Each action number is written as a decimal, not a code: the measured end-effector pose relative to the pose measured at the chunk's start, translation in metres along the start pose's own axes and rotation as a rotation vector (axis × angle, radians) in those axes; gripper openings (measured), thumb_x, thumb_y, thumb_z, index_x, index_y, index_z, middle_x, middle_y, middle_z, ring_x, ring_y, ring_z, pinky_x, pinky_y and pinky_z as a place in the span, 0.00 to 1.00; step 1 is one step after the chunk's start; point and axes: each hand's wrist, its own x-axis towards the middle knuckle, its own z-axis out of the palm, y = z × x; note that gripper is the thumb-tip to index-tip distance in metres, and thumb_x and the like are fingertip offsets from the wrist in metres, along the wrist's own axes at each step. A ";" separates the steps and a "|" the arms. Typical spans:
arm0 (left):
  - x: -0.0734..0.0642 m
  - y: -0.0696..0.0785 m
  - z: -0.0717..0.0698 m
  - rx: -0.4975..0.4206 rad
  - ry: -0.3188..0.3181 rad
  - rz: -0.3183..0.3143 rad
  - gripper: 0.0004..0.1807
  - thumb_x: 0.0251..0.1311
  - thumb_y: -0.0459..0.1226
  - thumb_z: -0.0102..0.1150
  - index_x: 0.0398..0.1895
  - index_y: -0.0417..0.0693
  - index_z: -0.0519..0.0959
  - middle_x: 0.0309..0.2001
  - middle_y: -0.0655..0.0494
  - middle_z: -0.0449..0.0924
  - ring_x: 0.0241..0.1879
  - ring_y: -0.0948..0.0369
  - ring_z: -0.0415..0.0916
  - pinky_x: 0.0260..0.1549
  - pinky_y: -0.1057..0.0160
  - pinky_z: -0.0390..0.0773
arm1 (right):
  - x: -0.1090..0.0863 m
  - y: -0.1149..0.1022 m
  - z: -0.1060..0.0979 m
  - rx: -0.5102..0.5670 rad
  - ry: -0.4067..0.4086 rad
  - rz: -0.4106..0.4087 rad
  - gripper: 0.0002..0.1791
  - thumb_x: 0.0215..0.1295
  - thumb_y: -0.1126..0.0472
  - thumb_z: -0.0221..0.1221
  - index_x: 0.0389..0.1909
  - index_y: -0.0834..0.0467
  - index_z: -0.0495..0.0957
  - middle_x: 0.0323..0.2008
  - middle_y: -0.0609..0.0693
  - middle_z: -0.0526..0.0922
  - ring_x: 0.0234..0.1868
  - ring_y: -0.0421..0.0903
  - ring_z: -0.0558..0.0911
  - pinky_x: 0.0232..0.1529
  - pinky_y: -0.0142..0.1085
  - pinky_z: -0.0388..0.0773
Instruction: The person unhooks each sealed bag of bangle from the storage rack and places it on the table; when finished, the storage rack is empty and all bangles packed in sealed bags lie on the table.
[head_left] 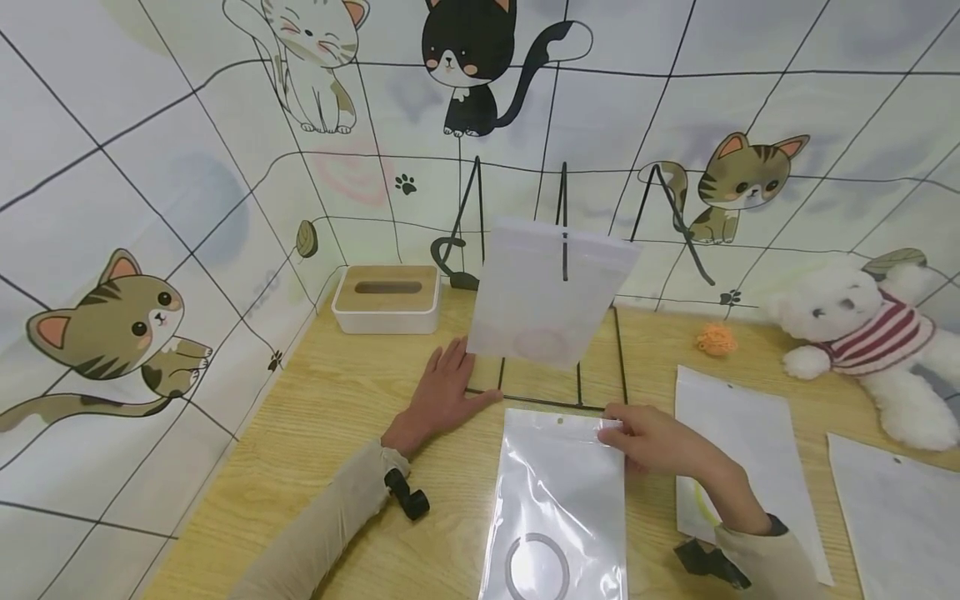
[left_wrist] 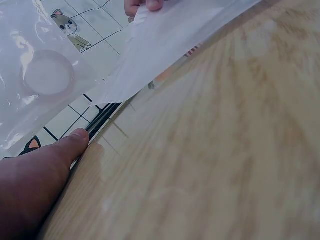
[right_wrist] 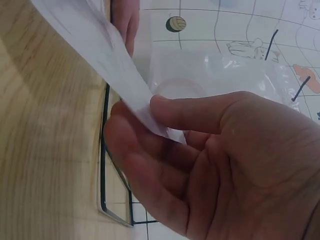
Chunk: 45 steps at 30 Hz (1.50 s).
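My right hand (head_left: pixel 660 446) pinches the top right corner of a clear-fronted, white zip bag (head_left: pixel 562 492) with a hang hole and a grey ring shape near its lower part. The right wrist view shows the bag's edge (right_wrist: pixel 117 75) between thumb and curled fingers. My left hand (head_left: pixel 442 392) lies on the table with fingers spread and straight, beside the front left of a black wire display rack (head_left: pixel 620 354). Its thumb tip is right at the rack's base wire. A similar white bag (head_left: pixel 547 300) hangs from the rack's middle prong, tilted.
Two more white bags (head_left: pixel 750 467) (head_left: pixel 907 517) lie at the right. A tissue box (head_left: pixel 386 312) with a wooden lid stands at the back left, near a black hook-shaped object (head_left: pixel 453 267). An orange ball (head_left: pixel 716 339) and a white plush bear (head_left: pixel 847 325) sit at the back right.
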 end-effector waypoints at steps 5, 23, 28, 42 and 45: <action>-0.002 0.000 0.000 -0.003 -0.017 -0.014 0.55 0.65 0.71 0.40 0.80 0.41 0.47 0.81 0.44 0.41 0.81 0.50 0.37 0.78 0.47 0.39 | 0.003 0.004 0.005 -0.160 0.039 0.016 0.15 0.73 0.54 0.56 0.27 0.53 0.68 0.18 0.40 0.66 0.18 0.34 0.66 0.21 0.30 0.63; -0.002 0.000 0.001 -0.009 0.000 -0.008 0.54 0.64 0.72 0.40 0.79 0.41 0.52 0.81 0.46 0.41 0.81 0.51 0.37 0.78 0.47 0.39 | 0.009 0.000 0.025 -0.335 0.088 0.082 0.15 0.69 0.53 0.60 0.23 0.50 0.68 0.18 0.39 0.62 0.19 0.36 0.61 0.21 0.30 0.55; -0.002 -0.001 0.001 -0.009 0.003 -0.005 0.54 0.64 0.72 0.40 0.80 0.42 0.50 0.81 0.47 0.40 0.81 0.51 0.36 0.78 0.47 0.39 | 0.012 0.002 0.027 -0.365 0.085 0.128 0.09 0.67 0.51 0.62 0.35 0.51 0.76 0.22 0.40 0.74 0.22 0.39 0.67 0.22 0.33 0.62; -0.002 0.000 0.002 -0.003 -0.012 -0.020 0.55 0.64 0.73 0.37 0.80 0.42 0.45 0.81 0.46 0.40 0.81 0.52 0.35 0.78 0.48 0.38 | 0.015 0.004 0.034 -0.343 0.094 0.191 0.12 0.66 0.52 0.63 0.39 0.53 0.72 0.20 0.43 0.72 0.21 0.41 0.68 0.22 0.35 0.61; -0.001 0.000 0.002 -0.003 -0.012 -0.021 0.56 0.64 0.73 0.37 0.80 0.41 0.45 0.81 0.46 0.39 0.81 0.52 0.35 0.78 0.48 0.38 | 0.016 0.004 0.034 -0.328 0.099 0.214 0.14 0.65 0.51 0.64 0.41 0.54 0.70 0.19 0.44 0.70 0.20 0.42 0.67 0.22 0.35 0.60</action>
